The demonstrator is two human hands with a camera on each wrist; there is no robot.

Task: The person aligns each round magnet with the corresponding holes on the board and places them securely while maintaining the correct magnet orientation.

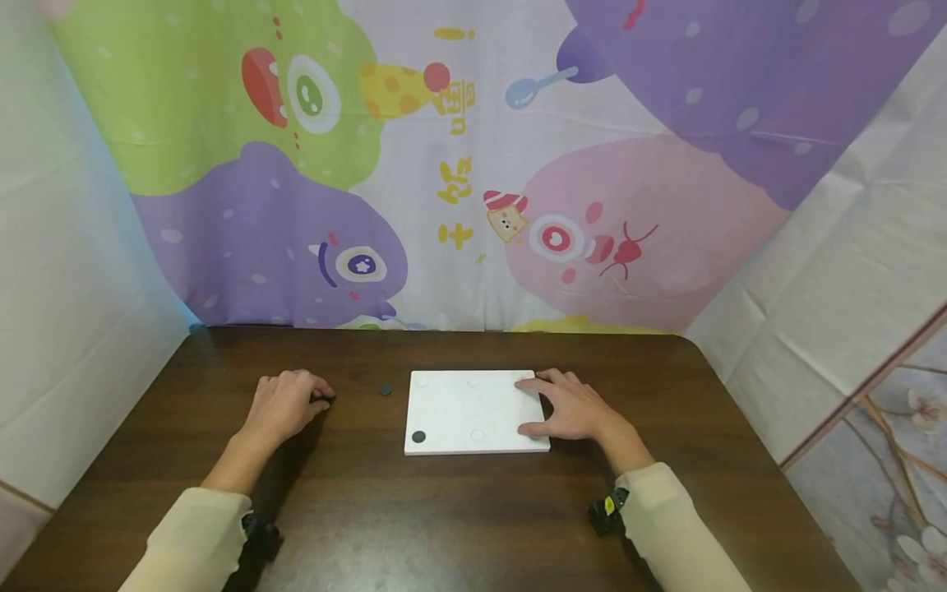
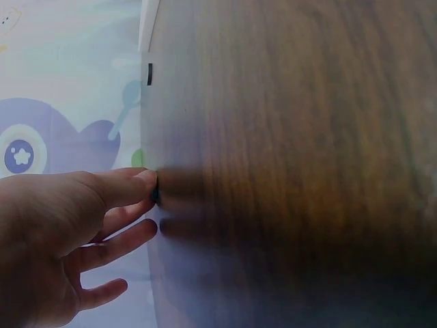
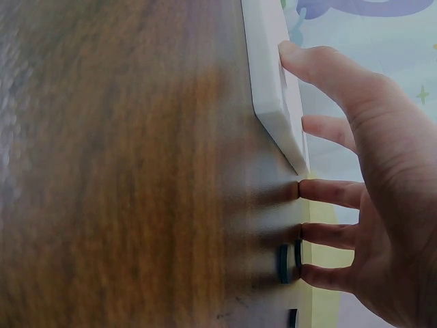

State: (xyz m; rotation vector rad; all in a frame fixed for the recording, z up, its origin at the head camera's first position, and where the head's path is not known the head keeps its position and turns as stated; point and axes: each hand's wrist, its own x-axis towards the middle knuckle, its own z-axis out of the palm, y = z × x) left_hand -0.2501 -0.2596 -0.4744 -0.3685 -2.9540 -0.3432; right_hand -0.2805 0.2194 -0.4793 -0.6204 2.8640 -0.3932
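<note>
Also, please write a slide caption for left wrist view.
Left fingers pinch a dark disc at the tabletop; another disc lies near a white board.

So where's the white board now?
In the head view, the white board lies on the table, the right hand over its right end and a loose black disc just beyond its left edge.

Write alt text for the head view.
A person's left hand pinches a small black disc on a brown table while the right hand rests on the right end of a white board. One disc sits in the board's near left corner; another lies left of the board. A cartoon cloth hangs behind.
</note>
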